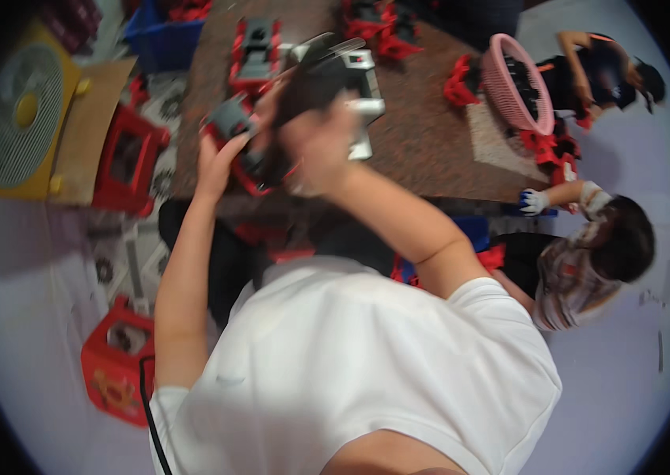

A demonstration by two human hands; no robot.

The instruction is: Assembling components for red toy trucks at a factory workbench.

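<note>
My left hand is closed at the near edge of the table around the side of a red plastic part with a grey top, like a small vehicle body. Motion smears my right hand, which is raised beside it. Its fingers appear wrapped around a large dark object, too blurred to name. This dark object hides part of the red part and of a white device behind it. Farther back lies a similar red and grey part.
More red and black parts lie on the brown speckled table. A pink basket of black pieces stands at right, near two people. To the left are a blue bin, a yellow fan and red stools.
</note>
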